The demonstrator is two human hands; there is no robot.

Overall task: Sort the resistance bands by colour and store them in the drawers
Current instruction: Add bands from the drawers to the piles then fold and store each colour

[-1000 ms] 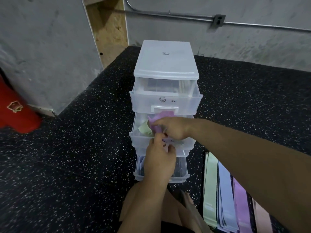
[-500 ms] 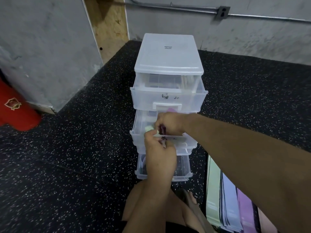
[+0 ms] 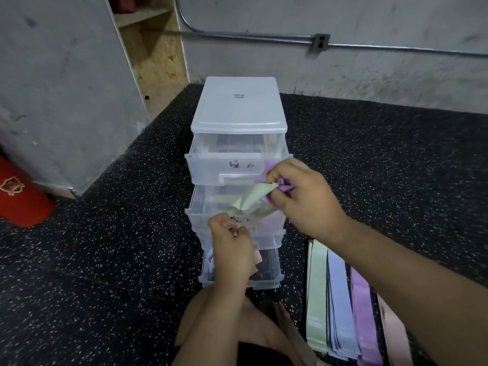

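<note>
A clear plastic drawer unit (image 3: 239, 107) stands on the black speckled floor with all three drawers pulled out. My right hand (image 3: 306, 199) is above the middle drawer (image 3: 200, 207) and pinches a crumpled purple band (image 3: 268, 171) together with the top end of a pale green band (image 3: 253, 198). The green band hangs down into that drawer. My left hand (image 3: 232, 252) is at the middle drawer's front rim with its fingers curled on it, close to the green band's lower end. Pale and pink bands show in the bottom drawer (image 3: 269, 276).
Several flat bands lie side by side on the floor at the right: green (image 3: 317, 291), blue (image 3: 339, 299), purple (image 3: 364, 318) and pink (image 3: 393, 336). A red bag (image 3: 21, 196) lies at the left by the grey wall. My knees are just below the drawers.
My right hand has risen out of the middle drawer and drawn to the right, pulling the purple band and the green band up with it. The left hand stays at the drawer front.
</note>
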